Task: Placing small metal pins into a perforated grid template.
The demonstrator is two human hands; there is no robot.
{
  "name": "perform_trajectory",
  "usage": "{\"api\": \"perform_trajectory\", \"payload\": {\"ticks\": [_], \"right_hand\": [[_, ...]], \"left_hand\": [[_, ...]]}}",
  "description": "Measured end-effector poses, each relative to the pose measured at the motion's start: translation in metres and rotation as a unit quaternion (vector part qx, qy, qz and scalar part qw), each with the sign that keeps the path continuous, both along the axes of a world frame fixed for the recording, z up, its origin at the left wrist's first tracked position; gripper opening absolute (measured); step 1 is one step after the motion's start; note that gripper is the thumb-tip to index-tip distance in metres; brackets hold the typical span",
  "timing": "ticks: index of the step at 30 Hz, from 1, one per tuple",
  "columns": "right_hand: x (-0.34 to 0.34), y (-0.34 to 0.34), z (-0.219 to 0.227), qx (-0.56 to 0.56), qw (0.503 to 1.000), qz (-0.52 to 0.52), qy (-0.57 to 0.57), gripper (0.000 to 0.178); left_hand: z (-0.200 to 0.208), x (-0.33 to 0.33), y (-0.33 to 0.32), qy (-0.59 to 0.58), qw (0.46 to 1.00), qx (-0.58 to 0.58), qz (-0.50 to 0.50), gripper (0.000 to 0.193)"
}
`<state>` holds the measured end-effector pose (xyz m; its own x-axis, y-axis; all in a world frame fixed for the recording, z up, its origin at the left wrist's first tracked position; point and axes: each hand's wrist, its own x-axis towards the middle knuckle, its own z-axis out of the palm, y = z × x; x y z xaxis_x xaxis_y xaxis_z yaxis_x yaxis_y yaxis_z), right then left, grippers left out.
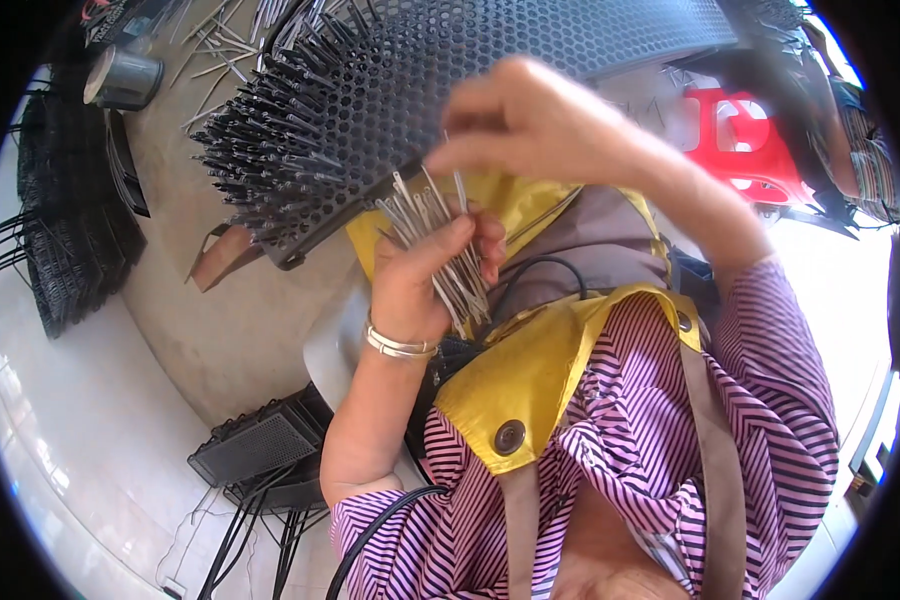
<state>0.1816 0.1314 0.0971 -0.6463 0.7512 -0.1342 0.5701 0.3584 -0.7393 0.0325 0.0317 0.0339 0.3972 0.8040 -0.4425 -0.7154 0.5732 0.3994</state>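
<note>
My left hand point(420, 260) is closed around a bundle of thin silvery metal rods point(460, 280), which fan out above and below the fist. Some upper ends look flattened, with small holes. Over the bundle's top, my right hand point(500, 125) has its fingers bent together, slightly blurred, at what looks like one thin rod. Just beyond both hands lies a black perforated panel point(410, 110) with round holes. Dense rows of dark rods point(280, 130) stand up out of its left part. The panel's near edge is close to my left hand's bundle.
Loose metal rods point(215, 50) lie scattered at the upper left, near a grey spool point(125, 80). Black racks point(65, 220) stand at the left, and a dark perforated unit point(255, 445) at the lower left. A red plastic stool point(745, 140) is at the right, beside another person point(865, 150).
</note>
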Motion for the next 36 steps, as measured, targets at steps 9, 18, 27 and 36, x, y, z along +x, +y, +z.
{"api": "perform_trajectory", "payload": {"ticks": [9,18,27,36], "right_hand": [[0.003,-0.024,-0.01,-0.277,0.946,-0.132,0.104,0.014],[0.007,0.012,0.001,-0.124,0.913,-0.3,0.247,0.019],[-0.031,0.059,-0.02,0.143,0.868,-0.242,0.409,0.015],[-0.033,0.067,-0.016,0.207,0.911,-0.178,0.31,0.015]], "left_hand": [[0.003,0.001,-0.001,0.034,0.996,0.042,-0.07,0.024],[0.0,-0.001,-0.003,0.02,0.999,-0.047,0.0,0.024],[-0.008,-0.001,-0.004,0.001,0.999,-0.028,-0.028,0.025],[-0.007,0.0,-0.005,-0.013,0.999,-0.045,-0.023,0.025]]}}
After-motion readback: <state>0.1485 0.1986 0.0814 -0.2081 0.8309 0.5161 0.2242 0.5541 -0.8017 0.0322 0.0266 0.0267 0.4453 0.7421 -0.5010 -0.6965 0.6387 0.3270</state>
